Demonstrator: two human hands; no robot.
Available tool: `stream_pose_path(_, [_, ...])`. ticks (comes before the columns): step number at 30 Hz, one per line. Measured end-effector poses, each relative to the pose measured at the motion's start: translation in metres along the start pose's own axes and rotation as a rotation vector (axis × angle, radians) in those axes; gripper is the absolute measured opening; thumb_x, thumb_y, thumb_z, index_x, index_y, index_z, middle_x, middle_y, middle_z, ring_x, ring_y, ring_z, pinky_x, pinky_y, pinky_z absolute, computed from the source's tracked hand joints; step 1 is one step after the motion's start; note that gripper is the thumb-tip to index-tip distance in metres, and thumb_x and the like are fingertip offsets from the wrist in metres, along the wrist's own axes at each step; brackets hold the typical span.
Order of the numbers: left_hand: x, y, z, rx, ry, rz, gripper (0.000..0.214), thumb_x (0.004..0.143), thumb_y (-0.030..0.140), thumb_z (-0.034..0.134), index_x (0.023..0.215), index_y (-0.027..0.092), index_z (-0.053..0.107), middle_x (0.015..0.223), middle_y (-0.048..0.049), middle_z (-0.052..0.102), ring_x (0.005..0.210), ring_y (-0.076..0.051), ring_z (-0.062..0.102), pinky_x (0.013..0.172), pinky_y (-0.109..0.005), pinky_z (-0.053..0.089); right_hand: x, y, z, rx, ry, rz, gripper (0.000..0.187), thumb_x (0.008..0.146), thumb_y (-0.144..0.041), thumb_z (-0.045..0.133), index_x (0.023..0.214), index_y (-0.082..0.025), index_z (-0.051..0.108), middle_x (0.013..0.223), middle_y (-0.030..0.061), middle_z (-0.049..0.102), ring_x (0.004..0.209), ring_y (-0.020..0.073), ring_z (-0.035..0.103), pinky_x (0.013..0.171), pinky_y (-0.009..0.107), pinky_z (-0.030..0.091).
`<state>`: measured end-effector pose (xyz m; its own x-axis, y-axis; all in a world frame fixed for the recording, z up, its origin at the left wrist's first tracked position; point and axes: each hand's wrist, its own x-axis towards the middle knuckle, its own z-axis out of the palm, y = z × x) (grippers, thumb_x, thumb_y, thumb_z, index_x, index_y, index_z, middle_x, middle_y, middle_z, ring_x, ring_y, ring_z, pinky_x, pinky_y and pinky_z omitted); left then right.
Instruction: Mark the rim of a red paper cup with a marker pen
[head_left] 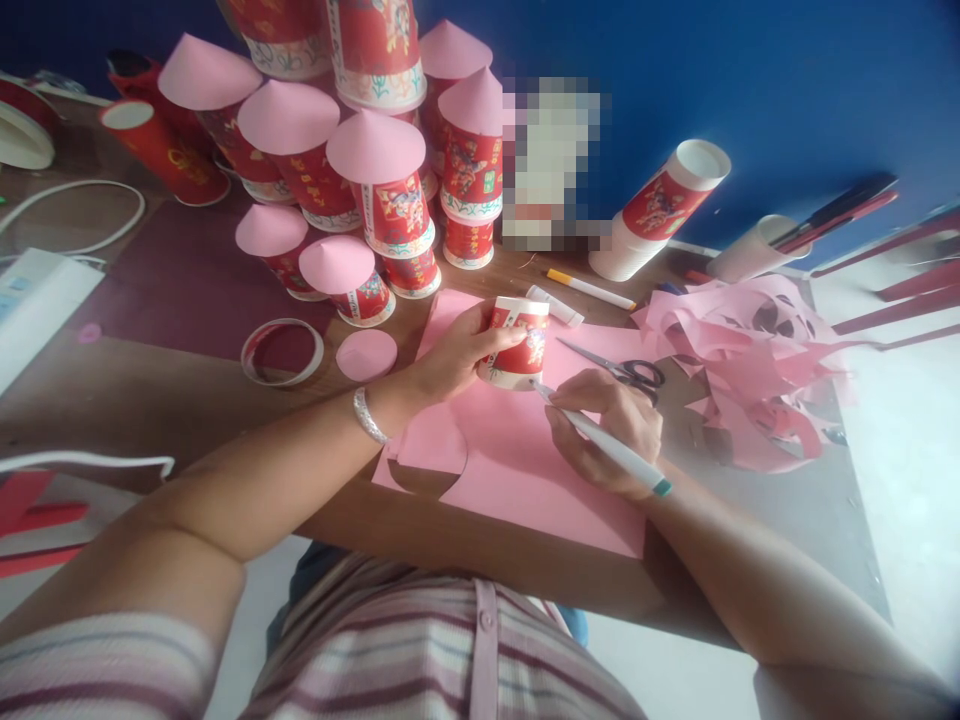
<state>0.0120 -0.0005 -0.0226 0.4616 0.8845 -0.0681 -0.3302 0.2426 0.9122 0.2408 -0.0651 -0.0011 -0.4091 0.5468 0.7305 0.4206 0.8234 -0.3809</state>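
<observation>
A red and white paper cup (531,345) is gripped in my left hand (454,355), its white band turned toward me. My right hand (611,425) is closed around a white marker pen (619,455) with a green end. The pen's tip touches or nearly touches the white band of the cup. Both hands are above a sheet of pink paper (517,470) with a rounded piece cut from its near left corner. Scissors (634,372) with dark handles lie just beyond my right hand. A white cap or tube (556,305) rests behind the cup.
Several stacked red cups with pink cone roofs (375,150) stand at the back left. Pink paper scraps (757,350) pile up at the right. A cup stack (660,210), a yellow-ended marker (592,288), a cup ring (282,352) and a pink disc (367,355) are also on the table.
</observation>
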Motion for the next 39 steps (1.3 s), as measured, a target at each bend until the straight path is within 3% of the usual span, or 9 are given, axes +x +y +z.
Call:
stream_pose_path(6, [-0.0009, 0.0006, 0.0013, 0.006, 0.01, -0.008, 0.053, 0.09, 0.056, 0.097, 0.12, 0.016, 0.078, 0.116, -0.0111, 0.085, 0.101, -0.022, 0.079, 0.087, -0.033, 0.063, -0.0007, 0.0005, -0.0013, -0.065, -0.013, -0.013, 0.015, 0.112, -0.014, 0.072, 0.114, -0.028, 0.068, 0.085, -0.0016, 0.08, 0.069, 0.0189, 0.082, 0.058, 0.031, 0.065])
stream_pose_path(13, [-0.0015, 0.0009, 0.0017, 0.003, 0.012, -0.005, 0.051, 0.091, 0.053, 0.097, 0.119, 0.017, 0.076, 0.116, -0.011, 0.085, 0.102, -0.023, 0.08, 0.088, -0.034, 0.063, 0.0003, 0.0009, -0.0004, -0.023, -0.019, -0.012, 0.022, 0.106, -0.009, 0.075, 0.117, -0.027, 0.07, 0.092, 0.0015, 0.084, 0.076, 0.0207, 0.086, 0.065, 0.031, 0.071])
stream_pose_path(21, [-0.0007, -0.0029, -0.0004, 0.023, 0.019, -0.014, 0.066, 0.089, 0.063, 0.102, 0.13, 0.017, 0.077, 0.129, -0.0142, 0.085, 0.107, -0.024, 0.081, 0.087, -0.033, 0.065, 0.0023, 0.0021, 0.0017, 0.026, -0.026, -0.036, 0.025, 0.106, -0.007, 0.077, 0.121, -0.027, 0.072, 0.1, 0.006, 0.089, 0.087, 0.0241, 0.091, 0.073, 0.033, 0.075])
stream_pose_path(25, [-0.0002, -0.0047, -0.0013, 0.046, 0.048, 0.005, 0.076, 0.081, 0.063, 0.109, 0.133, 0.019, 0.076, 0.127, -0.0122, 0.084, 0.107, -0.023, 0.08, 0.089, -0.033, 0.066, 0.002, 0.0019, 0.0017, 0.031, -0.028, -0.05, 0.026, 0.105, -0.007, 0.076, 0.122, -0.027, 0.072, 0.1, 0.0048, 0.088, 0.086, 0.0235, 0.09, 0.073, 0.034, 0.075])
stream_pose_path(39, [-0.0035, 0.004, 0.0053, 0.023, 0.034, -0.055, 0.069, 0.082, 0.06, 0.108, 0.124, 0.017, 0.074, 0.114, -0.0095, 0.08, 0.098, -0.021, 0.078, 0.078, -0.033, 0.068, 0.0031, 0.0007, -0.0028, -0.041, -0.066, -0.033, 0.019, 0.108, -0.01, 0.074, 0.115, -0.028, 0.071, 0.088, -0.0004, 0.084, 0.072, 0.0195, 0.083, 0.062, 0.03, 0.067])
